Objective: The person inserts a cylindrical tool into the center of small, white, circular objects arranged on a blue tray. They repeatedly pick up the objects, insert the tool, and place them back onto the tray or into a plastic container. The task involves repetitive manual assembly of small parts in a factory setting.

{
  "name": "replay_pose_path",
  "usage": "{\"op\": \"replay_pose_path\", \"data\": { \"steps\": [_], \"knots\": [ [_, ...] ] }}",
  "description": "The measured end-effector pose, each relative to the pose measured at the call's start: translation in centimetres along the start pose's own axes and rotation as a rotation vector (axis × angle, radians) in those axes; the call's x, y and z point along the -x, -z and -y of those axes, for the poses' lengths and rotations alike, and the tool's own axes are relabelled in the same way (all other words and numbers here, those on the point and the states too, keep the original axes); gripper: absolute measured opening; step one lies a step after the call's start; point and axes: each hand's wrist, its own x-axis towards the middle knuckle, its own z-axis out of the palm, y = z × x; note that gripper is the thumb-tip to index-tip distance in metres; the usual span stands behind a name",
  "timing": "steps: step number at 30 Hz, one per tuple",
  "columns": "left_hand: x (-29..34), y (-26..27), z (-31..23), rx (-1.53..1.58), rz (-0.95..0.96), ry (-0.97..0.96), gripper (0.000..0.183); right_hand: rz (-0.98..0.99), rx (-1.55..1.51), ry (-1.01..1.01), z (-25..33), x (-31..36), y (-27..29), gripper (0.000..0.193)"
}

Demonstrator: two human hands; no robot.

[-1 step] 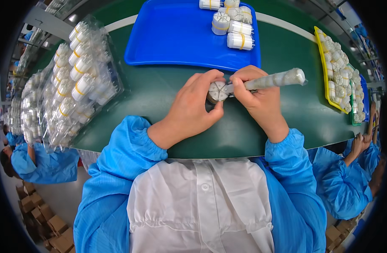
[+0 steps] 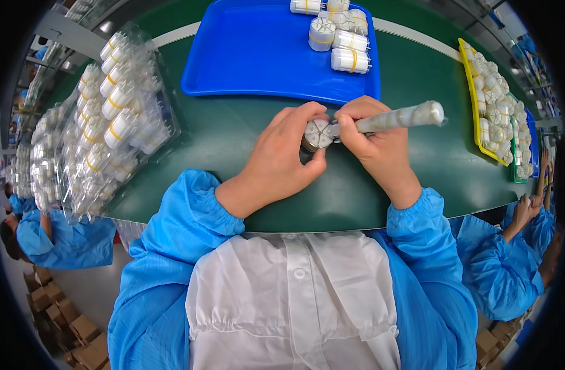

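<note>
Between the curved thumb and fingers of my left hand (image 2: 281,153) is a round white bundle (image 2: 318,133), its top split into wedge-shaped segments. Its lower side looks darker, and what it rests on is mostly hidden. My right hand (image 2: 382,143) grips a hand tool (image 2: 406,116) whose thick, pale handle is wrapped in something clear and points to the right. The tool's flat greyish end meets the right edge of the bundle, close to my left fingertips. I cannot make out the exact shape of that end.
Beyond my hands lies a blue tray (image 2: 245,58) with several yellow-banded white bundles (image 2: 350,60). Clear plastic trays (image 2: 162,102) of similar bundles stand at left. A yellow tray (image 2: 470,92) of bundles is at right. Co-workers in blue (image 2: 67,237) sit at both sides.
</note>
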Motion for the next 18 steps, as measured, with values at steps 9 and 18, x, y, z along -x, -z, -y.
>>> {"op": "replay_pose_path", "data": {
  "steps": [9, 18],
  "knots": [
    [-0.01, 0.12, 0.14, -0.074, -0.036, -0.025, 0.060, -0.033, -0.033, 0.003, 0.13, -0.25, 0.02, 0.004],
    [-0.30, 0.20, 0.18, 0.004, 0.002, -0.055, 0.059, 0.005, 0.008, 0.065, -0.29, -0.40, -0.10, 0.004]
  ]
}}
